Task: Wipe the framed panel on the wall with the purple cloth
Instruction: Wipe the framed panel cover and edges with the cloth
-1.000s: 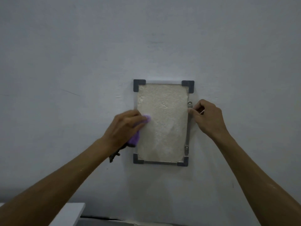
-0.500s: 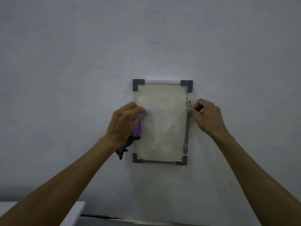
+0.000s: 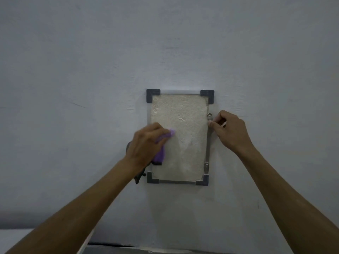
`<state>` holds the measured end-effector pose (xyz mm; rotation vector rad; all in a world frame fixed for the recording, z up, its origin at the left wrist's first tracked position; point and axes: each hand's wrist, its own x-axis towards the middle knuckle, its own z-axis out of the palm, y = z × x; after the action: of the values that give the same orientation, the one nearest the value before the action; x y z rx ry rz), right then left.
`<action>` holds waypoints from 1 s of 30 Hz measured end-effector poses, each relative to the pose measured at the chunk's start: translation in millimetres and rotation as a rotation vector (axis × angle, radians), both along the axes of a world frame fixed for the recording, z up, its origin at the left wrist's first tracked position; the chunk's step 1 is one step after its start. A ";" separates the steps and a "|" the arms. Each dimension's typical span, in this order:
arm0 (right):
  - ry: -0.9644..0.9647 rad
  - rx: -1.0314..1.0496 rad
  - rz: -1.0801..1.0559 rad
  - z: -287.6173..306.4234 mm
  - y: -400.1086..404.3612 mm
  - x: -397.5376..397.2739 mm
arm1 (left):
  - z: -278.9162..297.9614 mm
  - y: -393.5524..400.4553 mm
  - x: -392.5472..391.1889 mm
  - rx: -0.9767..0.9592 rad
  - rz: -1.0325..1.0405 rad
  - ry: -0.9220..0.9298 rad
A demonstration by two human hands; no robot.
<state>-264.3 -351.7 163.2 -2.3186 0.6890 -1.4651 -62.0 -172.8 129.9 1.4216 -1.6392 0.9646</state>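
head view: the panel (image 3: 180,136) hangs on the wall (image 3: 91,88). the left hand (image 3: 146,143) grips the cloth (image 3: 161,153) against its left half; the right hand (image 3: 229,132) pinches the right frame edge. best to keep that edge braced and wipe flat, overlapping strokes across to the right.

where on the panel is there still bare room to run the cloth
Free: the panel's upper half below the top corner brackets, and the strip right of the purple cloth. Crowded: left edge under the left hand; right rail held by the right hand.
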 end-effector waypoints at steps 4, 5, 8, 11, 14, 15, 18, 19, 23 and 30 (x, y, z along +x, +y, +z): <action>0.010 -0.009 -0.003 0.8 -0.7 -0.4 | 15.9 0.6 7.2 0.067 0.002 -0.078; 0.010 -0.011 -0.005 0.5 -1.1 -0.4 | 22.2 -0.3 9.3 -0.043 0.003 -0.010; 0.010 -0.017 -0.011 0.0 -2.4 0.5 | 18.5 -5.4 6.7 -0.176 -0.017 0.107; 0.017 -0.017 -0.009 0.5 -4.0 0.0 | 7.7 -5.3 1.5 0.090 -0.046 -0.055; 0.018 -0.021 0.010 1.2 -4.1 -1.0 | 24.1 -3.8 9.3 0.035 -0.016 -0.018; 0.020 -0.022 0.015 0.7 -3.9 -1.3 | 27.6 -3.9 9.3 -0.081 -0.010 0.054; 0.020 -0.018 0.022 0.7 -4.6 -1.3 | 18.5 -9.9 0.4 -0.195 -0.011 0.150; 0.022 -0.017 0.025 0.9 -4.9 -1.4 | 11.8 -11.8 -4.6 -0.101 -0.011 0.084; 0.033 -0.027 0.041 2.7 -5.0 -2.8 | 18.8 -9.6 -4.9 0.178 -0.014 -0.085; 0.030 -0.036 0.044 1.8 -6.6 -2.4 | 26.4 -16.1 -6.9 -0.042 -0.038 0.071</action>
<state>-266.8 -358.3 165.0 -2.3725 0.6197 -1.4374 -69.0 -188.9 156.3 1.3760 -1.5795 0.9123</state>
